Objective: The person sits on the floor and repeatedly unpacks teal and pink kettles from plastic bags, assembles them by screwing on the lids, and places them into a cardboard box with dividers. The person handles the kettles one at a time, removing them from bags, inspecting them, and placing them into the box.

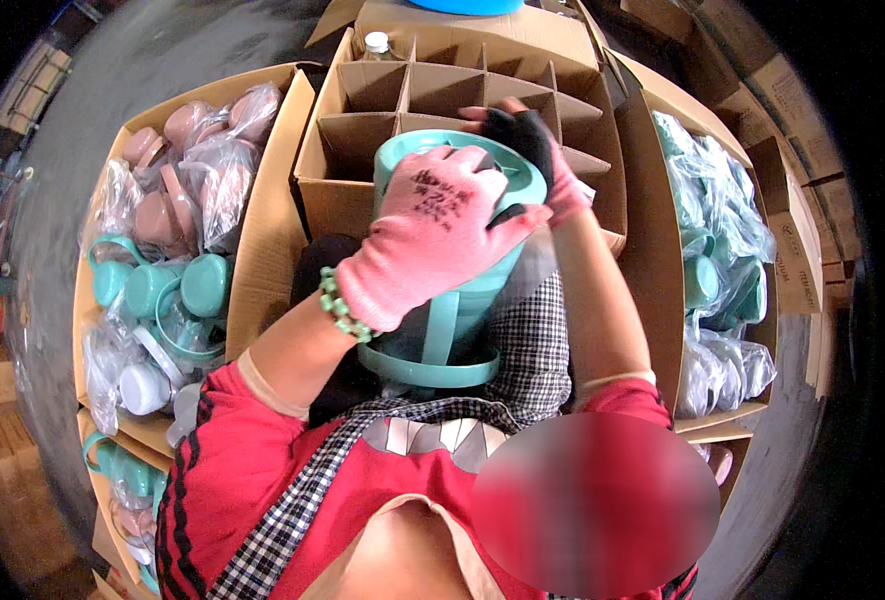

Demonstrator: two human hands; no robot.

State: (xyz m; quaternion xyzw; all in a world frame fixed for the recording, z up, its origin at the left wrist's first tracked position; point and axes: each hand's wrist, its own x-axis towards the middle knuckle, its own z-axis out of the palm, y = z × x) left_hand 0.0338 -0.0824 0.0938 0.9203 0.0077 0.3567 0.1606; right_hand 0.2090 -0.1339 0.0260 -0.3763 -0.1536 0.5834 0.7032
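Observation:
A large teal jug-like vessel [468, 300] stands between my knees, with a wide round rim at the top, an upright strap down its side and a ring round its base. My left hand [438, 215], in a pink glove, is closed over the near left part of its rim. Beside the far right of the rim is my right hand [528, 145], in a pink glove with a black palm. Its fingers are apart and reach left, with nothing visible in them. The inside of the vessel is mostly hidden behind my left hand.
A cardboard box with dividers [443, 85] stands ahead, a white-capped clear bottle [377, 45] in its far left cell. An open carton [273, 200] at left holds pink, teal and white lids in plastic; another [653, 250] at right holds teal pieces. A blue rim [468, 5] shows beyond.

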